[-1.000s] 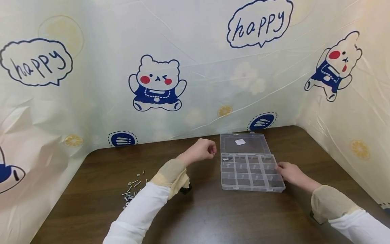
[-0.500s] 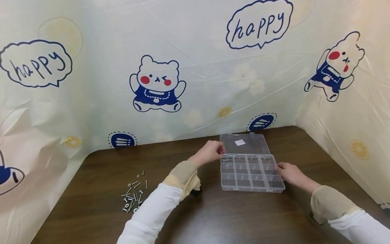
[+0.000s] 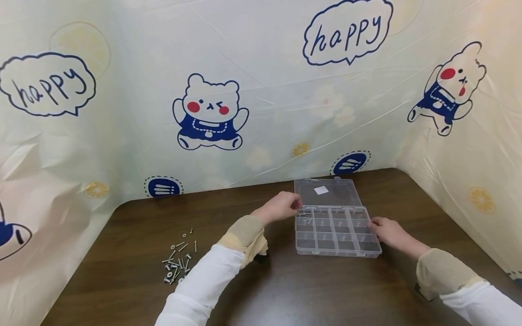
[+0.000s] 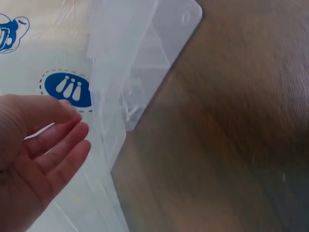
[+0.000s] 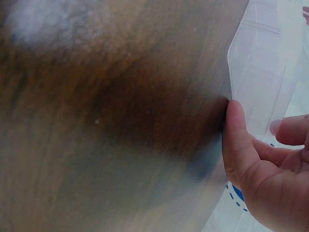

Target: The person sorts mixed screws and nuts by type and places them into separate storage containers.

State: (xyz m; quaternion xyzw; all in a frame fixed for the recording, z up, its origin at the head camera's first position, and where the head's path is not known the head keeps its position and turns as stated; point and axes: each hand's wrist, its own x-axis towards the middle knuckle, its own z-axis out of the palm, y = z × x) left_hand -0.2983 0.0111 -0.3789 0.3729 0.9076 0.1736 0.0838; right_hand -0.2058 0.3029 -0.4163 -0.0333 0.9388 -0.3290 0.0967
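Note:
A clear plastic compartment box (image 3: pixel 337 251) lies on the table with its lid (image 3: pixel 344 192) folded back. Small screws (image 3: pixel 306 221) sit in its left column, in the back and middle compartments. My left hand (image 3: pixel 282 206) hovers at the box's back left corner. In the left wrist view its fingers (image 4: pixel 63 154) are loosely bent, and nothing shows between them. My right hand (image 3: pixel 389 232) holds the right side of the box. Its fingertips (image 5: pixel 235 113) touch the wall in the right wrist view.
A loose pile of screws, bolts, nuts and washers (image 3: pixel 176 265) lies on the left of the brown table (image 3: pixel 310 294). A white paper label (image 3: pixel 321 190) is on the lid. Printed plastic sheeting (image 3: pixel 269 113) hangs behind and at both sides.
My left hand has moved right to the box's back left corner and released a small screw, and another screw shows in the left middle compartment. My right hand has stayed in place.

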